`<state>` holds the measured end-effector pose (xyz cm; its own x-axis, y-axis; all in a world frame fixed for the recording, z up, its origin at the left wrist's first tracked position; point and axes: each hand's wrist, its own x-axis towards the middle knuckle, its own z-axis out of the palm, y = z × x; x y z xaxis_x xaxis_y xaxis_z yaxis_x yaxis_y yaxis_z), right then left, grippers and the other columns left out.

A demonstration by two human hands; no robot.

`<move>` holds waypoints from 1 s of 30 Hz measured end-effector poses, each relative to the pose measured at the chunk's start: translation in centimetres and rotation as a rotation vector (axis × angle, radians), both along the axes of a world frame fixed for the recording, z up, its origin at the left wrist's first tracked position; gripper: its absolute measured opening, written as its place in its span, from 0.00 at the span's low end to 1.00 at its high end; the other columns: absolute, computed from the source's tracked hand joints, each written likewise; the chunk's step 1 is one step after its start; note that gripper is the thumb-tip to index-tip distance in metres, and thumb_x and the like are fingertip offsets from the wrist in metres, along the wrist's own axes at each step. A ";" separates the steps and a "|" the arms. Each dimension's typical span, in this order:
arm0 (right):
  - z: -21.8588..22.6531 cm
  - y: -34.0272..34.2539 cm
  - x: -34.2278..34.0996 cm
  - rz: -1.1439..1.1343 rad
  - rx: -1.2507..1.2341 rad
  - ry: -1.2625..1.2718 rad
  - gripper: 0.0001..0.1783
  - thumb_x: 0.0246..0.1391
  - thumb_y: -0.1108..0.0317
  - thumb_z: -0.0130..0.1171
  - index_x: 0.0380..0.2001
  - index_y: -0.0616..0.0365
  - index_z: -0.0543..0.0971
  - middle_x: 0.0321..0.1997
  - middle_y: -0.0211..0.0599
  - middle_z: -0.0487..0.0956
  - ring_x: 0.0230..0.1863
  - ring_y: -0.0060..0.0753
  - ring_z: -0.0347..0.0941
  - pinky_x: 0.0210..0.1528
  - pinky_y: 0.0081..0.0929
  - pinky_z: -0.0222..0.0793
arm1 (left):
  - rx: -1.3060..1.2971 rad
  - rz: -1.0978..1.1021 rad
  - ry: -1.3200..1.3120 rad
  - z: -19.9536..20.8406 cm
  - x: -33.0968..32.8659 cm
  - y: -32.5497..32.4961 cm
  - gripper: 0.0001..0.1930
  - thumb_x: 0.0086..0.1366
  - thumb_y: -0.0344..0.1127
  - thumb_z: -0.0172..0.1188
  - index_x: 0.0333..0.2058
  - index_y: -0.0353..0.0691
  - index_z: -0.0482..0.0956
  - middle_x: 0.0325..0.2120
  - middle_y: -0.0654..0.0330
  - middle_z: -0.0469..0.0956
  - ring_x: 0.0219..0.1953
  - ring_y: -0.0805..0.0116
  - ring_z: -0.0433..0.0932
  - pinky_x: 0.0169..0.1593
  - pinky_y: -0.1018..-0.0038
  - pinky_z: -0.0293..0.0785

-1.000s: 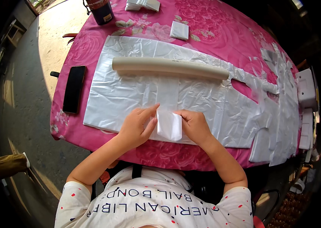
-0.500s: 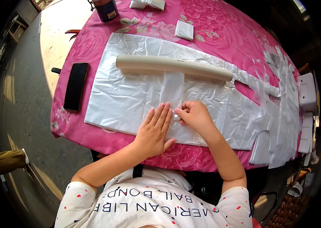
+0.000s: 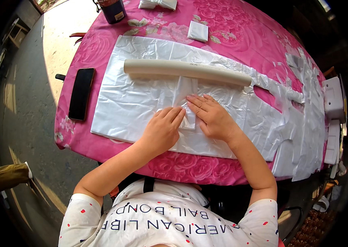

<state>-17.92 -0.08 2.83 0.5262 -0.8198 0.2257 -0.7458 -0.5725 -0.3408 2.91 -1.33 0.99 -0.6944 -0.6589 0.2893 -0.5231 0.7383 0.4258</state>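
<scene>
A narrow folded white plastic bag point(image 3: 187, 84) lies on a flat stack of white plastic bags point(image 3: 120, 107), its near end doubled over. My left hand point(image 3: 163, 127) is at the left edge of that fold, fingers bent and pressed together, thumb hidden; it seems to grip the edge. From the right, my right hand point(image 3: 214, 117) lies flat, its outstretched fingertips resting on the folded bag. Beyond both hands, a long beige tube point(image 3: 186, 71) lies across the stack and over the strip's far end.
A black phone point(image 3: 81, 94) lies at the table's left. Folded white packets point(image 3: 198, 31) and a dark jar point(image 3: 113, 10) stand farther back on the pink floral cloth point(image 3: 198, 168). Loose cut plastic point(image 3: 305, 136) spreads right, beside white plastic boxes point(image 3: 332, 99). Someone's leg point(image 3: 11, 175) shows at left.
My right hand has gone from a pinch to lying flat, farther up the strip. My left hand has drawn its fingers in and shifted slightly farther from me, uncovering the fold's near end.
</scene>
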 end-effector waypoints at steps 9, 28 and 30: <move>-0.5 1.2 0.6 0.039 -0.109 -0.097 0.15 0.41 0.76 0.56 0.37 0.58 0.77 0.42 0.35 0.78 0.44 0.34 0.73 0.55 0.39 0.64 | -0.139 -0.319 0.172 -0.3 2.1 0.0 0.23 0.47 0.26 0.58 0.47 0.36 0.73 0.46 0.57 0.75 0.48 0.62 0.73 0.53 0.66 0.68; -0.2 2.9 2.0 -0.485 0.474 -0.559 0.09 0.48 0.67 0.59 0.30 0.61 0.81 0.20 0.41 0.77 0.21 0.34 0.73 0.25 0.28 0.66 | 0.430 0.118 0.300 -0.3 1.7 0.6 0.26 0.53 0.25 0.60 0.52 0.35 0.67 0.29 0.54 0.81 0.27 0.65 0.80 0.35 0.74 0.74; 0.2 1.9 2.2 -0.563 0.575 -0.564 0.14 0.52 0.62 0.56 0.27 0.64 0.80 0.15 0.41 0.76 0.16 0.29 0.72 0.23 0.26 0.65 | 0.551 0.280 0.325 0.2 1.0 0.5 0.30 0.55 0.27 0.60 0.56 0.34 0.61 0.27 0.53 0.80 0.24 0.66 0.79 0.31 0.76 0.73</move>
